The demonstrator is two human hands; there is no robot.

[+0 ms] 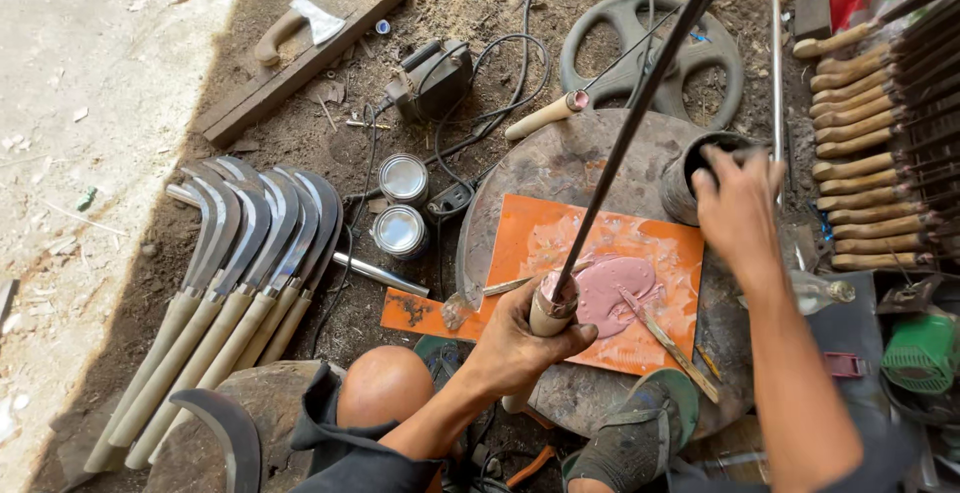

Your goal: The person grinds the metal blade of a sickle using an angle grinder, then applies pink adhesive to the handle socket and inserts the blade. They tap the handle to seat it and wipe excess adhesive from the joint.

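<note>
Gripping a wooden handle with a long dark blade upright over the orange board, the left hand is closed tight; the right hand (fingers spread, holding nothing visible) rests at the dark tin's rim; pink paste lies beside the handle.

A row of finished sickles with pale wooden handles lies on the dirt at the left. Two small tins stand near a tangle of black cable. A grey steering wheel lies behind. A hatchet rests on a wooden plank.
</note>
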